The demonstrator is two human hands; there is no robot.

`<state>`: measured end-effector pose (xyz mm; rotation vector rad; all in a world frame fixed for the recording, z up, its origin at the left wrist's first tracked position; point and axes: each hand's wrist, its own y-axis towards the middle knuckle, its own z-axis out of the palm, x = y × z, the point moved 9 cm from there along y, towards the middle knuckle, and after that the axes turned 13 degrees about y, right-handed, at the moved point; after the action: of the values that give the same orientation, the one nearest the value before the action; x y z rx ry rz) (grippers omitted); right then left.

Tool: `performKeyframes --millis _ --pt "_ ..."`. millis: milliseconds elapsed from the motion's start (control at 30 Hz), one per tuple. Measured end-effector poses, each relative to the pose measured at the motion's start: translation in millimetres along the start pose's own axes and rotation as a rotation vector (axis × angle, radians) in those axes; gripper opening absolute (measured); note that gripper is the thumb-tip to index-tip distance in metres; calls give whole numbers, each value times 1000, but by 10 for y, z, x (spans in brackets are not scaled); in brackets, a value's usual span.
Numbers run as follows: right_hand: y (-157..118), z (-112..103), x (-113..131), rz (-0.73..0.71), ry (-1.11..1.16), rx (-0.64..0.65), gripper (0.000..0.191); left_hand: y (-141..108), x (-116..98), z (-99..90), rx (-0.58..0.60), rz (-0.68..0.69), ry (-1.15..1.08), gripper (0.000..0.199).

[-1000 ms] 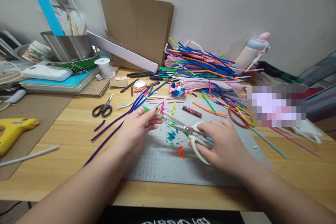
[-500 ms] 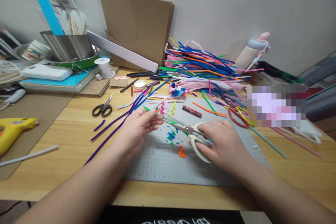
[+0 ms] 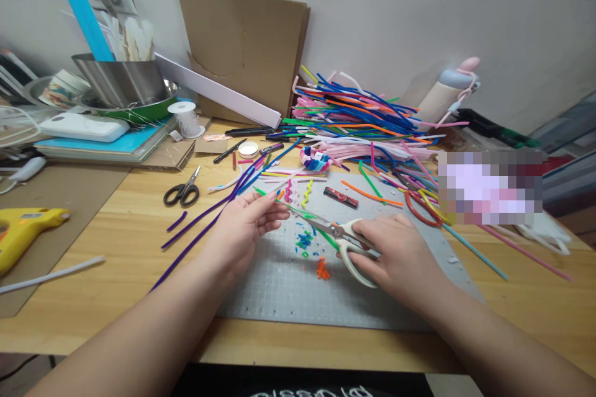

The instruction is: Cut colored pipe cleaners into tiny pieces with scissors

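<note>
My left hand pinches a green pipe cleaner between thumb and fingers, with one tip poking out at the upper left. In my right hand is a pair of scissors with white handles, fingers and thumb in the loops. The blades point left toward my left fingertips and lie along the green pipe cleaner. Whether they touch it, I cannot tell. Below them on the grey cutting mat lie blue and green fuzz clippings and a small orange fuzz pile.
A large heap of coloured pipe cleaners lies by the wall. Black scissors and purple pipe cleaners lie left of the mat. A yellow glue gun rests at far left. Curly pieces and a dark marker-like stick lie on the mat.
</note>
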<state>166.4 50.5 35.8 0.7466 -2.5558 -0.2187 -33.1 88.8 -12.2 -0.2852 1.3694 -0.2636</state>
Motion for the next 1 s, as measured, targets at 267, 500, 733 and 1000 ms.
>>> performKeyframes --millis 267,500,733,1000 --pt "-3 -1 22 -17 -30 -6 16 -4 -29 -15 -14 20 59 19" --pt "8 -53 64 -18 16 -47 13 -3 -35 -24 -24 40 75 21" --pt "6 -38 67 -34 -16 -48 12 1 -14 24 15 61 101 21" --pt "-1 -22 51 -36 -26 -45 11 8 12 32 44 47 92 22"
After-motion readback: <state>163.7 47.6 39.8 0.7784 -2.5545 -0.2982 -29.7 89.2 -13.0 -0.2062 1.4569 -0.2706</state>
